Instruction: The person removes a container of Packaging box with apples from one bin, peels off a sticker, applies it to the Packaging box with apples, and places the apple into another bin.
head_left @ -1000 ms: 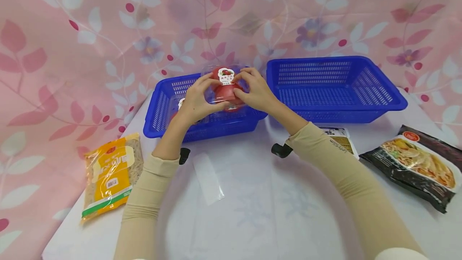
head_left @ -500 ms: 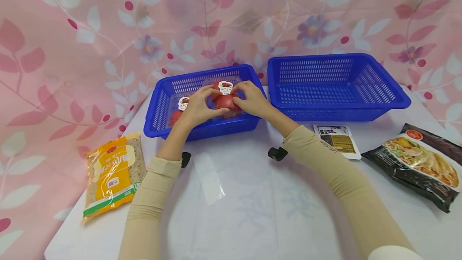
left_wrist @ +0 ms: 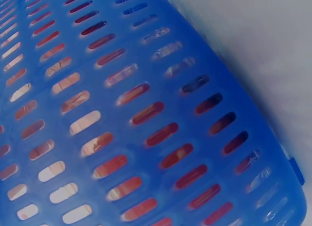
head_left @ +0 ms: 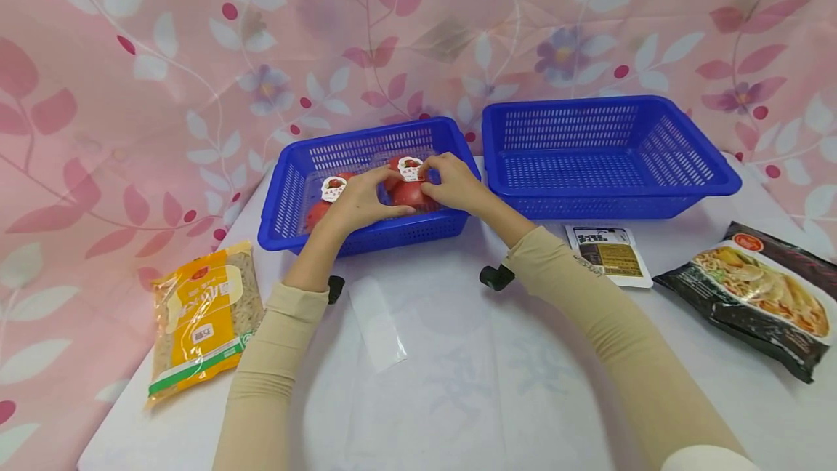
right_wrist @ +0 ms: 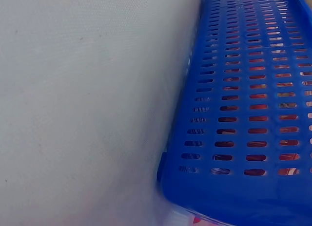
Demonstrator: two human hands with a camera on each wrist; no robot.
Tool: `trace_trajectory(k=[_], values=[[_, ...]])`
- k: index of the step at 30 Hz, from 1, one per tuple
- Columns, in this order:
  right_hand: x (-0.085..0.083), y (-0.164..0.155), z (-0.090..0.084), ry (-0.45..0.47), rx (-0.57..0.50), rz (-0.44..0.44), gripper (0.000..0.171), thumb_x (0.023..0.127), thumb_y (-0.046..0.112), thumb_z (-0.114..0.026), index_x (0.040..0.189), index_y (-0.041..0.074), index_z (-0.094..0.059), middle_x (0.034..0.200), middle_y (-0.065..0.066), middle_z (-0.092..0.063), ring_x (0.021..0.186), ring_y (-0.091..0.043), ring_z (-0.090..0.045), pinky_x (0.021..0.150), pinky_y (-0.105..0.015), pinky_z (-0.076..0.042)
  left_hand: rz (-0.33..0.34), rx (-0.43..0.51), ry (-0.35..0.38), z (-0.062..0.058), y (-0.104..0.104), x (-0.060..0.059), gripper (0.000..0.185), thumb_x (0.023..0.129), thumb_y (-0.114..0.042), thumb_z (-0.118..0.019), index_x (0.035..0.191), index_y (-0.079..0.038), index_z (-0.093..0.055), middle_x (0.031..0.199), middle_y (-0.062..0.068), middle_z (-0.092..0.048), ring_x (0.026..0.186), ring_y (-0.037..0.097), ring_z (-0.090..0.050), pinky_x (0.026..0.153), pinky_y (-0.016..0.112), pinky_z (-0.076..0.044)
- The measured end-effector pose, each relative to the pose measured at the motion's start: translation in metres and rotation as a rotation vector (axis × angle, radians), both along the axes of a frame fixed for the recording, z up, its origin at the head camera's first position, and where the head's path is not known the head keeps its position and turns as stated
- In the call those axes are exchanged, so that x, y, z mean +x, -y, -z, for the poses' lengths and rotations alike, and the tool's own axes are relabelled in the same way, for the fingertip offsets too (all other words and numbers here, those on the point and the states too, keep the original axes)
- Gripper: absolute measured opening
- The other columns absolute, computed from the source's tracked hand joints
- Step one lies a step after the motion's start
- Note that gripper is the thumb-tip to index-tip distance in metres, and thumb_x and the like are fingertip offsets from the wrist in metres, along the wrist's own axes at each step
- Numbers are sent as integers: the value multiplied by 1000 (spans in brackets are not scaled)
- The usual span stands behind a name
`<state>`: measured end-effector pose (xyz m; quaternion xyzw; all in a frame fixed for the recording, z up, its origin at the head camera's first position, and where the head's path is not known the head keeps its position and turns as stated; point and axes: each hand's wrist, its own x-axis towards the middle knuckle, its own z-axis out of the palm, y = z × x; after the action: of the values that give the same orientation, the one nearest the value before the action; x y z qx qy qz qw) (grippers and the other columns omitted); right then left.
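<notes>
Looks like a staged sorting set-up, possibly in a home: a pink floral cloth [head_left: 163, 57] hangs as backdrop, a white-covered surface [head_left: 458, 384] carries two blue baskets [head_left: 608, 158] and packaged groceries, including a noodle packet [head_left: 758, 296].

Pink floral curtain [head_left: 163, 57] as backdrop, white-covered table [head_left: 458, 355] in front, soft even light

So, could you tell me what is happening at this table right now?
A person's left hand and right hand together hold a clear plastic pack of red tomatoes inside the left blue slotted plastic basket, beside another labelled tomato pack. The right blue basket holds nothing visible.
</notes>
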<state>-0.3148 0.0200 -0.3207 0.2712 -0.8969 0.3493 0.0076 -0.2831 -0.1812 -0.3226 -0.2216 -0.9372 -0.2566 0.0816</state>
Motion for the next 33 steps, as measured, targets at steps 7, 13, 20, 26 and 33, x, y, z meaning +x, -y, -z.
trace_trajectory(k=[7, 13, 20, 26, 33], values=[[-2, -1, -1, 15, 37, 8, 23, 86, 16, -58, 106, 7, -60, 114, -12, -53, 111, -26, -43, 93, -42, -37, 0, -68, 37, -1, -3, -1, 68, 68, -54, -73, 120, -14, -57, 94, 2, -59, 75, 20, -49, 68, 31, -44], [-4, -1, 1, 36, 47, -15, 22, 87, 17, -56, 106, 8, -59, 113, -10, -54, 107, -25, -46, 91, -41, -40, -21, -102, 61, -3, -3, -2, 63, 69, -53, -73, 118, -14, -62, 75, 5, -57, 61, 20, -43, 55, 28, -36], [-4, 0, 0, 46, 90, -36, 21, 87, 17, -56, 106, 8, -59, 111, -12, -54, 105, -25, -46, 90, -41, -40, -42, -138, 94, -4, -2, -1, 62, 71, -51, -72, 118, -12, -63, 98, 9, -66, 56, 20, -43, 54, 28, -36], [-4, 2, 0, 1, 123, -45, 20, 88, 17, -57, 105, 6, -60, 111, -12, -55, 107, -25, -46, 92, -41, -39, -51, -139, 103, -3, -2, -2, 55, 76, -46, -70, 118, -12, -64, 126, 8, -56, 88, 26, -58, 78, 34, -48], [-2, 4, 4, -79, 133, -23, 19, 85, 15, -57, 100, 4, -62, 109, -15, -55, 105, -27, -47, 89, -41, -41, -40, -117, 58, 0, 0, 0, 47, 83, -41, -64, 117, -9, -62, 113, 6, -62, 105, 24, -56, 89, 39, -45]])
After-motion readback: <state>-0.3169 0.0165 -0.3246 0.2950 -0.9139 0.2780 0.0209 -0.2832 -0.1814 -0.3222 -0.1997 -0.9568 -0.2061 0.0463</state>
